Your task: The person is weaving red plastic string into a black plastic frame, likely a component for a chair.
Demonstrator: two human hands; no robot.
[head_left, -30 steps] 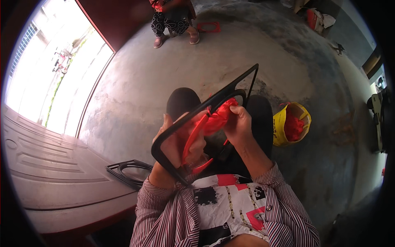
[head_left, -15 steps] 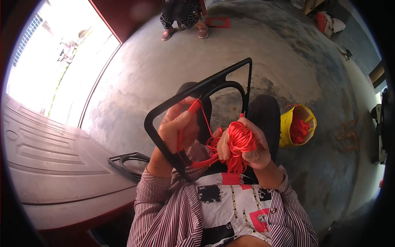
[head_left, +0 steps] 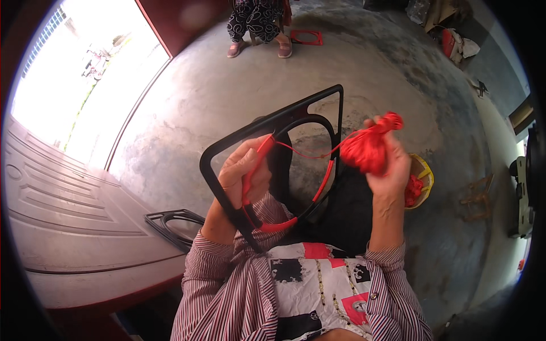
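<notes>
A black frame (head_left: 284, 116) with a round ring inside it stands tilted before my lap. Red cord is wound around parts of the ring, leaving black stretches between the wraps (head_left: 278, 226). My left hand (head_left: 245, 170) is closed around the ring's wrapped left side, inside the frame. Out to the right, my right hand (head_left: 391, 167) grips a bundle of red cord (head_left: 364, 151). A single slack strand (head_left: 307, 156) sags from the ring near my left fingers to that bundle. Part of my right fingers is hidden behind the cord.
A yellow container (head_left: 424, 187) with red cord inside stands on the floor behind my right wrist. More black frames (head_left: 173, 224) lie at my left beside a pale panelled door (head_left: 74, 204). A person (head_left: 256, 25) sits ahead, near a red frame (head_left: 307, 37).
My right hand has moved right and up, away from the ring, carrying the cord bundle. The strand now stretches across the ring's opening. My left hand stays on the ring.
</notes>
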